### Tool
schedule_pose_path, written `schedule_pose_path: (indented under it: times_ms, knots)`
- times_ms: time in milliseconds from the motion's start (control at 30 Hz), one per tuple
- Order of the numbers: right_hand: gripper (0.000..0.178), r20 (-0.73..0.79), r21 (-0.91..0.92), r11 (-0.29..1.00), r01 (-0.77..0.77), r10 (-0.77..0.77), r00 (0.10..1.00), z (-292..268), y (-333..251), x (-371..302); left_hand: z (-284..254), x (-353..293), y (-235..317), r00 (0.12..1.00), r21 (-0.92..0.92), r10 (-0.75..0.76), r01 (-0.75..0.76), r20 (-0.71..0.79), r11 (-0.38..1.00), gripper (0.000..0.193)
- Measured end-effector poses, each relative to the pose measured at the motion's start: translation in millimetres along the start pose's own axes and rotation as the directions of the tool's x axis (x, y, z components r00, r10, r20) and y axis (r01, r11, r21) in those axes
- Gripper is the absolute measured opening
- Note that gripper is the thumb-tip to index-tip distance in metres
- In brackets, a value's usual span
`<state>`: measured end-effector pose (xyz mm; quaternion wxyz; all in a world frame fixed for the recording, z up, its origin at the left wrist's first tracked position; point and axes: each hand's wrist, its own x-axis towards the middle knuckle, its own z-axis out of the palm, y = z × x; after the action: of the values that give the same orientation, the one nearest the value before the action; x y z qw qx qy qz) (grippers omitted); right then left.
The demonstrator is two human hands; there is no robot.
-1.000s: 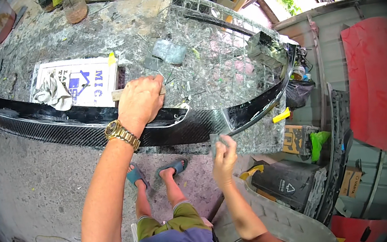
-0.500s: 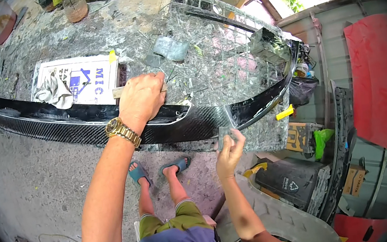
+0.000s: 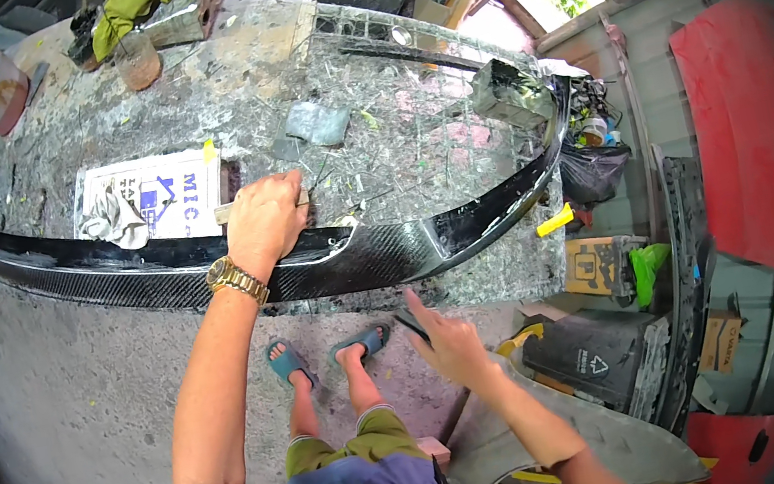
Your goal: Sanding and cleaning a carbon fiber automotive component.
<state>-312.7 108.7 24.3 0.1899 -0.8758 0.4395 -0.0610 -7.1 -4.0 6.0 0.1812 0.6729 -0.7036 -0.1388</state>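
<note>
A long, curved black carbon-fibre bumper lip (image 3: 360, 264) lies along the near edge of the workbench. My left hand (image 3: 267, 218), with a gold watch on its wrist, is closed over the lip's upper edge; its fingertips are hidden. Part of a short wooden strip (image 3: 223, 213) shows behind that hand. Just below the lip, my right hand (image 3: 448, 342) pinches a thin, dark grey folded sheet (image 3: 410, 323), which looks like sandpaper. Its index finger points up toward the lip's lower edge, and the sheet is apart from the lip.
On the workbench (image 3: 298, 63) lie a printed white bag (image 3: 181, 188) with a crumpled cloth (image 3: 108, 220), a grey sheet (image 3: 318, 123), a block (image 3: 510, 93) and plastic containers (image 3: 138, 61). Boxes (image 3: 598, 266), a black bin (image 3: 587, 352) and red panels (image 3: 756, 143) stand at right.
My right hand has come away from the lip, down and to the left, with the grey sheet turned edge-on. My left hand keeps its hold on the lip. The view has shifted slightly.
</note>
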Motion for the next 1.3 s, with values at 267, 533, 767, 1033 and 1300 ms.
schedule_pose_path:
  times_ms: [267, 533, 767, 1033, 1300]
  knots:
    - [0.070, -0.220, -0.151, 0.926, -0.345, 0.308, 0.925, -40, 40, -4, -1, -3, -7, 0.998, 0.006, 0.031, -0.030, -0.057, 1.000, 0.022]
    - [0.063, -0.331, -0.022, 0.977, -0.211, 0.192, 0.924, -48, 64, -13, 2, 0, 7, 0.993, 0.097, 0.080, -0.072, -0.088, 0.993, 0.019]
    - [0.045, 0.348, 0.918, -0.342, -0.201, 0.451, 0.822, -70, 56, -80, -1, 5, 19, 0.967, 0.259, 0.250, -0.232, -0.041, 0.938, 0.019]
    - [0.022, 0.183, 0.953, -0.300, -0.036, 0.475, 0.861, -75, 49, -81, -46, 2, 68, 0.957, 0.235, 0.245, -0.205, -0.155, 0.950, 0.020]
    - [0.016, -0.300, 0.830, 0.556, -0.033, 0.495, 0.816, -84, 32, -53, -16, -113, 261, 0.990, -0.640, -0.140, 0.126, 0.029, 0.758, 0.033]
